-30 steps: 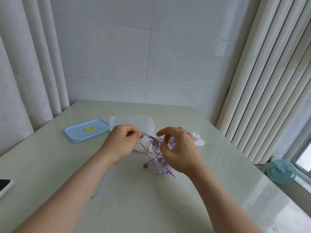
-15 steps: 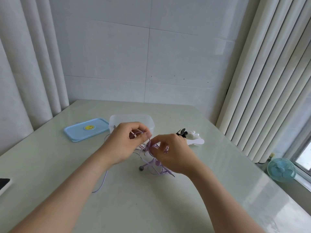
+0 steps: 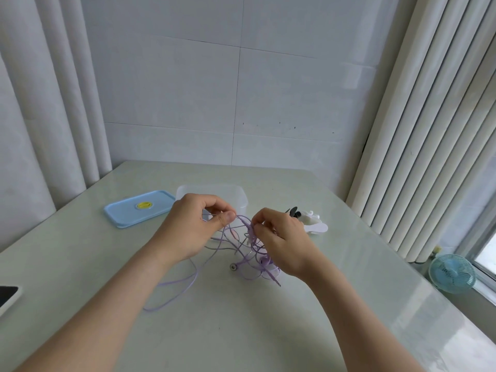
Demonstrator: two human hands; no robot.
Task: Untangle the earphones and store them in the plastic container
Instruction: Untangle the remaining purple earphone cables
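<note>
Purple earphones [image 3: 241, 247] remain knotted at frame centre; I see my left hand [image 3: 192, 228] and right hand [image 3: 281, 241] pinching strands, plastic container [image 3: 236, 193] unfilled.

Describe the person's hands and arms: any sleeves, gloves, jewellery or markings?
The left hand and right hand are bare: no gloves, rings, watch or bracelet show. The left forearm and right forearm are uncovered down to the bottom edge of the view, so no sleeve is in sight. No markings are visible.

Dark device [image 3: 7, 296] half off-frame; container [image 3: 212, 187] front behind left hand [image 3: 188, 229].
</note>
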